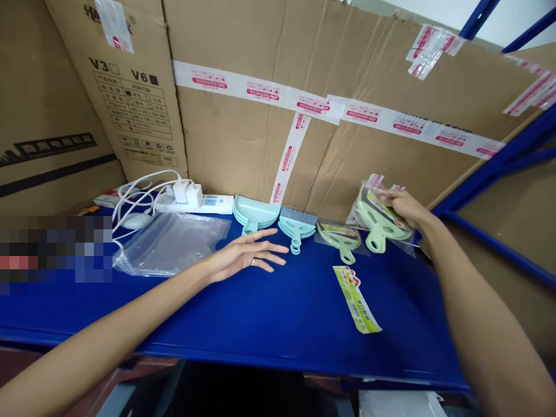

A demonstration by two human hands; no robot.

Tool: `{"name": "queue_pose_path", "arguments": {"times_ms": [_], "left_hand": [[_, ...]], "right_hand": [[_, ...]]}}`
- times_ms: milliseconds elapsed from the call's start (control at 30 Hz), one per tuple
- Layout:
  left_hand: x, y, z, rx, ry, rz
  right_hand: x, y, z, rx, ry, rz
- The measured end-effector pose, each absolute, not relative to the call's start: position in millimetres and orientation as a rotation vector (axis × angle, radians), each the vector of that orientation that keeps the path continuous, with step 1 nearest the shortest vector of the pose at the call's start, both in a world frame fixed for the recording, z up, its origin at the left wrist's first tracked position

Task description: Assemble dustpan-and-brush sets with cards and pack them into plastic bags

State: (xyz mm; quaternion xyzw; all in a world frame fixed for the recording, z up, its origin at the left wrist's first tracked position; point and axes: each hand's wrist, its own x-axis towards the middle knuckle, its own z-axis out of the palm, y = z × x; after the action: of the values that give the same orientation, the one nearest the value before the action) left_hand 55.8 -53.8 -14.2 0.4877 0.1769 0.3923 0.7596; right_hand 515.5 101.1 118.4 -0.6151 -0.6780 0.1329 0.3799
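Observation:
My right hand [403, 205] pinches the top edge of a green dustpan-and-brush set [384, 229] in a clear bag, at the back right. Beside it on the blue tabletop lies another bagged green dustpan set [341, 237]. My left hand [247, 255] hovers over the middle with its fingers spread, holding nothing. Just beyond its fingertips are a stack of mint dustpans [256, 209], partly covered by the hand, and mint hand brushes [296, 226] with grey bristles. A green and yellow printed card [357, 301] lies nearer the front.
Clear plastic bags [174, 243] lie flat at the left. Behind them stands a white power strip [217, 204] with plugs and tangled cables [134, 197]. Tall cardboard [243, 145] walls off the back, and a blue metal frame [490, 168] borders the right.

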Motion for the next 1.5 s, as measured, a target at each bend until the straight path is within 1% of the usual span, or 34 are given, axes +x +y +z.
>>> {"name": "queue_pose_path", "arguments": {"times_ms": [100,267,333,467,533,667,733,800,867,933,1000,1067,1167,1233,1333,1500], "left_hand": [[59,-54,-17,1.091,0.419,0.813],[61,-52,-17,1.126,0.431,0.815],[60,-51,-16,1.142,0.433,0.817],[58,-52,-14,1.171,0.434,0.819],[58,-53,-13,1.185,0.440,0.825],[59,-54,-10,1.240,0.491,0.872],[57,-52,-9,1.316,0.587,1.015],[50,-48,-7,1.481,0.783,1.276],[40,-42,-5,1.752,1.040,1.551],[29,-36,-4,2.056,1.251,1.688],[22,-34,-4,2.310,1.370,1.609],[21,-34,-5,2.502,1.470,1.347],[27,-36,-11,2.691,1.635,0.894],[31,-36,-15,2.703,1.722,0.744],[29,-32,-20,2.601,1.774,0.758],[18,-22,-25,2.659,1.619,0.819]], "right_hand": [[512,124,92,-1.683,-1.936,0.360],[485,147,47,-1.628,-2.152,0.424],[475,152,34,-1.618,-2.228,0.393],[458,146,22,-1.697,-2.257,0.175],[451,132,28,-1.759,-2.221,0.046],[445,74,52,-1.932,-2.164,-0.388],[445,39,56,-1.989,-2.238,-0.423],[448,10,50,-1.928,-2.377,-0.335],[453,-6,37,-1.824,-2.441,-0.281],[456,-8,25,-1.762,-2.439,-0.251],[457,-5,19,-1.757,-2.439,-0.206],[453,-3,23,-1.819,-2.445,-0.205],[434,-10,39,-1.907,-2.349,-0.416],[413,-20,48,-1.817,-2.209,-0.591],[377,-29,49,-1.527,-2.025,-0.652],[344,-33,28,-1.196,-1.932,-0.545]]}}
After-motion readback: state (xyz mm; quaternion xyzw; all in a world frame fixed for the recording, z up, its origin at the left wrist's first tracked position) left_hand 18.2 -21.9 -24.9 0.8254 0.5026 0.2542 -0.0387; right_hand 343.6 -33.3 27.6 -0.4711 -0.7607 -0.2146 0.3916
